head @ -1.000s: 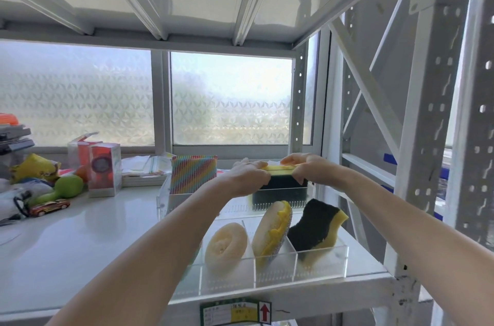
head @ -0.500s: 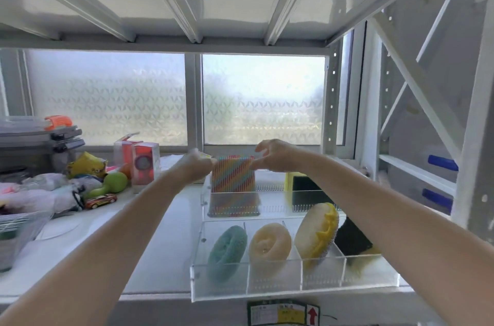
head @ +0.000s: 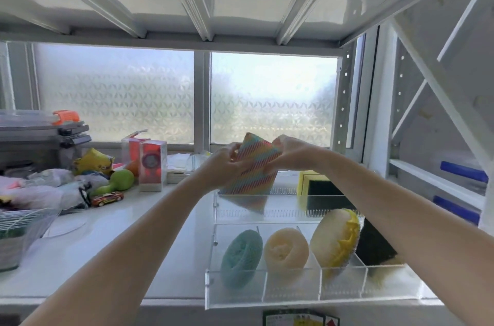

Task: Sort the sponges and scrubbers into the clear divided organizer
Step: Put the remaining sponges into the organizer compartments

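Note:
A clear divided organizer (head: 291, 296) sits on the white shelf at the right. Its front row holds a teal round scrubber (head: 240, 256), a cream round scrubber (head: 286, 248), a yellow mesh scrubber (head: 335, 238) and a black-and-yellow sponge (head: 374, 245). A yellow-and-green sponge (head: 318, 189) stands in the back right compartment. Both hands hold a rainbow-striped sponge (head: 254, 168), tilted, above the back left compartment. My left hand (head: 224, 168) grips its left edge and my right hand (head: 291, 154) its upper right corner.
At the left of the shelf lie a green toy (head: 119, 181), a toy car (head: 107, 198), a red-and-clear box (head: 152, 165), plastic bags and a wire basket (head: 18, 229). Stacked cases (head: 42, 136) stand at the far left. A shelf upright and braces rise at the right.
The view has shifted left. My hands left the yellow-and-green sponge in the back right compartment, took the rainbow sponge at the back left, and have now lifted and tilted it.

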A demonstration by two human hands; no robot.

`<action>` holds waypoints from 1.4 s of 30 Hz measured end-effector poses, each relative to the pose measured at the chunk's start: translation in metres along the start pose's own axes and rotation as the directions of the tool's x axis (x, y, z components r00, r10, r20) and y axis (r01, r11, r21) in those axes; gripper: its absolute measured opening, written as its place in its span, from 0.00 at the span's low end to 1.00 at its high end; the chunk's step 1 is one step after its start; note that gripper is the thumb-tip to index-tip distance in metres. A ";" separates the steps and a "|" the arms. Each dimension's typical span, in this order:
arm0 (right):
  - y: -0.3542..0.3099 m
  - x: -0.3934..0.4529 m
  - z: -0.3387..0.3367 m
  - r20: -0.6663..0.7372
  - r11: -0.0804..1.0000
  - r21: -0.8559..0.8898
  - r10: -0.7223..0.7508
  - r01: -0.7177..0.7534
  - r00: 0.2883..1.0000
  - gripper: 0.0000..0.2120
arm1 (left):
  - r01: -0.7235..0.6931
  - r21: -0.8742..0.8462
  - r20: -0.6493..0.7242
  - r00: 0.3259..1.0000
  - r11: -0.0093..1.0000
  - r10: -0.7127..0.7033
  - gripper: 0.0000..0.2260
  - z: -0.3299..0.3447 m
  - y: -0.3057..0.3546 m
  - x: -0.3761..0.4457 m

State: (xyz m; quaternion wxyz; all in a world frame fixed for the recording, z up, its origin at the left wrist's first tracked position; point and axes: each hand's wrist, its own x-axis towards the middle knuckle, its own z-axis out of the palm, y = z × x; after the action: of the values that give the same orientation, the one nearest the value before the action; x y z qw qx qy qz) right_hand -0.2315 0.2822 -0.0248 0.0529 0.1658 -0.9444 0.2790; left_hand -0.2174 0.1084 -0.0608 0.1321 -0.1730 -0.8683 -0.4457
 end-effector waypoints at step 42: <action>-0.001 -0.004 0.022 0.037 0.988 -0.137 0.070 -0.064 0.997 0.14 | 0.061 0.230 0.056 0.996 0.971 -0.076 0.21 -0.002 -0.009 -0.001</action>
State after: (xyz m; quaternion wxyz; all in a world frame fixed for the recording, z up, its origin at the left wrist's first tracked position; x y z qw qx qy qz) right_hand -0.2274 0.2707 -0.0435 0.0349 0.1357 -0.9672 0.2120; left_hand -0.2200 0.1015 -0.0666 0.1077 -0.1410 -0.9229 -0.3418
